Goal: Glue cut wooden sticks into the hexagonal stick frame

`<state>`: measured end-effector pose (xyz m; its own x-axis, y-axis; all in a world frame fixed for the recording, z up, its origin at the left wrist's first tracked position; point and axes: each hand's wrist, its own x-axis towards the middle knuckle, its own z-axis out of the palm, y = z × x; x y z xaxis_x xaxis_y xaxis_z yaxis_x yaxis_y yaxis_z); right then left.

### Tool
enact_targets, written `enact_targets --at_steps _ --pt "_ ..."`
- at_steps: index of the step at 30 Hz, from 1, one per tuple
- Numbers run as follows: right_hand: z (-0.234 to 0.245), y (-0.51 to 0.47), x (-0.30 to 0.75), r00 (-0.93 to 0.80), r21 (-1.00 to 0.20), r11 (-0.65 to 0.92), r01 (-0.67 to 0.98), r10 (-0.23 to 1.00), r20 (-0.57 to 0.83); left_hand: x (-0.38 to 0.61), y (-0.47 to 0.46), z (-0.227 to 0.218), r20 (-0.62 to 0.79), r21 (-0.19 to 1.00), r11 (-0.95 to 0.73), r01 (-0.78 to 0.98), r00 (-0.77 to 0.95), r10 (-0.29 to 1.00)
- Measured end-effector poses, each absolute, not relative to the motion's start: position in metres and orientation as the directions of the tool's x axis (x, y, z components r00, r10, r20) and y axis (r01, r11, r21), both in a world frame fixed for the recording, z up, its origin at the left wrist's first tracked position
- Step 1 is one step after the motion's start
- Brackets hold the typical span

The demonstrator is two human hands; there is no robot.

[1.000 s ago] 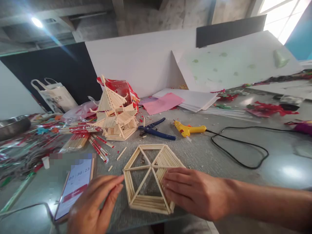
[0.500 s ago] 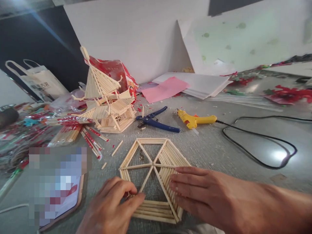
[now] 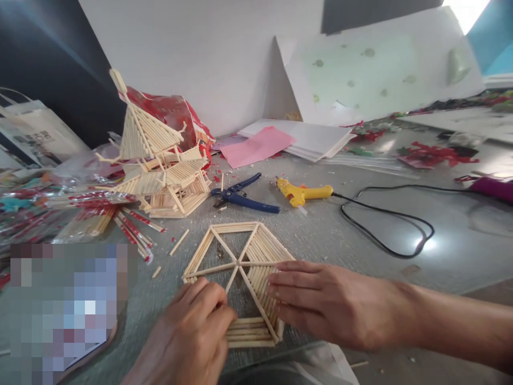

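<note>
A hexagonal frame of thin wooden sticks [image 3: 237, 263] lies flat on the grey table, with spokes meeting at its middle. Rows of sticks fill the two right-hand sections; a few line the front section's outer edge. My left hand [image 3: 196, 321] is closed around the frame's front-left corner, its fingertips mostly hidden behind the knuckles. Flat across the right-hand sections rests my right hand [image 3: 320, 294], fingers stretched out and side by side. Beyond the frame lie blue-handled cutters [image 3: 250, 200] and a yellow hot glue gun [image 3: 304, 191].
A stick-built pagoda model [image 3: 160, 166] stands at the back left. Nearer are wrapped sticks [image 3: 132, 232] and a blurred-out phone-like device [image 3: 80, 310]. Pink paper [image 3: 258, 145] lies on white boards at the back. The glue gun's black cord [image 3: 385, 246] loops rightward.
The camera view has swung right, so the scene sits further left, and a purple object appears at the right edge. My left fingers look more curled at the corner; my right hand stays on the frame.
</note>
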<state>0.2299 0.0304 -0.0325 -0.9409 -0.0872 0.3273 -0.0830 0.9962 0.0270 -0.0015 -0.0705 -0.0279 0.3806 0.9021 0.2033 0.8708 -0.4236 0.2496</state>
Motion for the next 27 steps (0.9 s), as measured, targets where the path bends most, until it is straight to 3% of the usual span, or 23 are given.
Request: enact_targets --at_steps 15,27 --pt "-0.035 0.037 0.225 -0.929 0.110 0.989 -0.103 -0.135 0.345 0.017 -0.052 -0.028 0.010 0.304 -0.353 0.885 0.368 0.930" --pt "-0.035 0.036 0.226 -0.937 0.150 0.984 -0.093 -0.137 0.321 0.023 -0.043 -0.017 -0.125 0.259 -0.358 0.897 0.399 0.908"
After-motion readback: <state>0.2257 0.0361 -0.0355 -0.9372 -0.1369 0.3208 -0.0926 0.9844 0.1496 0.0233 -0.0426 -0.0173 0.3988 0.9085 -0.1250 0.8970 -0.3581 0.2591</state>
